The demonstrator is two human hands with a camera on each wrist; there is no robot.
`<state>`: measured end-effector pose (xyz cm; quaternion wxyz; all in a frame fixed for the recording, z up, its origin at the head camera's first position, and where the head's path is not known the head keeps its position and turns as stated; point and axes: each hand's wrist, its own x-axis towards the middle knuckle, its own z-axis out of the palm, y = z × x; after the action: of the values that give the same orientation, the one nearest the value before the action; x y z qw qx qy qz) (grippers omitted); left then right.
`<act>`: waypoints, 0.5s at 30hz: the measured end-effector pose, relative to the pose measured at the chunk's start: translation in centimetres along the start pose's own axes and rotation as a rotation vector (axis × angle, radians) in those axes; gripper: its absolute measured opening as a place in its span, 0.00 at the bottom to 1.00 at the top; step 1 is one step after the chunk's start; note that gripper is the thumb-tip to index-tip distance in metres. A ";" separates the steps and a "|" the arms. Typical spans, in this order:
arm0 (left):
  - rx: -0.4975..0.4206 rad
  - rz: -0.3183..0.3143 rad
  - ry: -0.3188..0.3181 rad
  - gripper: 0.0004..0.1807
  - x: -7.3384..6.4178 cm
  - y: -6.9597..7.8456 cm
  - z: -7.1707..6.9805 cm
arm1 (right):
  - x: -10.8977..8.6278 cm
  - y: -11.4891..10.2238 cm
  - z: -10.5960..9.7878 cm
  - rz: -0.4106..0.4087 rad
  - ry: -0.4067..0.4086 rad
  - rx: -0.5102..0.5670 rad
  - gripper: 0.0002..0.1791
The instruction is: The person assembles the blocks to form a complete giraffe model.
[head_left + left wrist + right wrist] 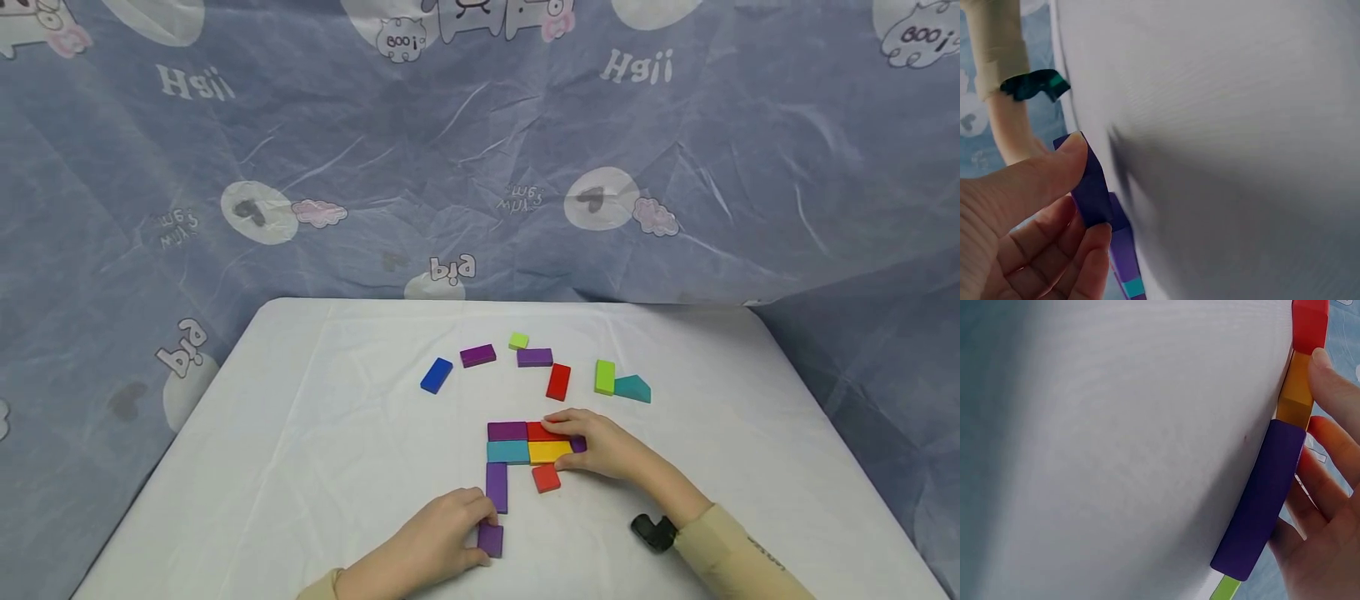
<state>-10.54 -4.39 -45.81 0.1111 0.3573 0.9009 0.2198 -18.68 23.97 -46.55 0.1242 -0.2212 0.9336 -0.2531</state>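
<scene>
In the head view my left hand (446,537) pinches a purple block (491,541) at the near end of the layout. The left wrist view shows the thumb on one end of that purple block (1094,194) and a fingertip at the other. Another upright purple block (497,488) lies just beyond it. My right hand (600,446) spans the right end of two rows, fingertips on the red block (542,431) and thumb by the yellow block (550,452). A purple block (578,444) shows partly beneath that hand; it is long in the right wrist view.
A teal block (507,452) and a magenta-purple block (507,431) form the rows' left part. A small red block (546,478) lies below the yellow one. Farther back are loose blocks, including blue (437,376), red (558,382), green (605,377) and a teal wedge (633,388).
</scene>
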 end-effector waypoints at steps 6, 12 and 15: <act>0.073 0.005 0.000 0.16 0.1 0.2 0.8 | 0.0 0.1 0.1 0.011 0.003 0.002 0.33; 0.106 0.002 0.071 0.17 0.1 0.2 1.2 | 0.0 0.0 0.1 0.004 0.003 0.002 0.33; 0.069 -0.043 0.064 0.18 0.2 0.2 1.2 | 0.0 0.0 0.0 0.004 0.004 0.003 0.33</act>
<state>-10.11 -3.77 -46.76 0.0744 0.3341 0.9186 0.1975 -18.67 23.94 -46.56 0.1230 -0.2185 0.9339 -0.2548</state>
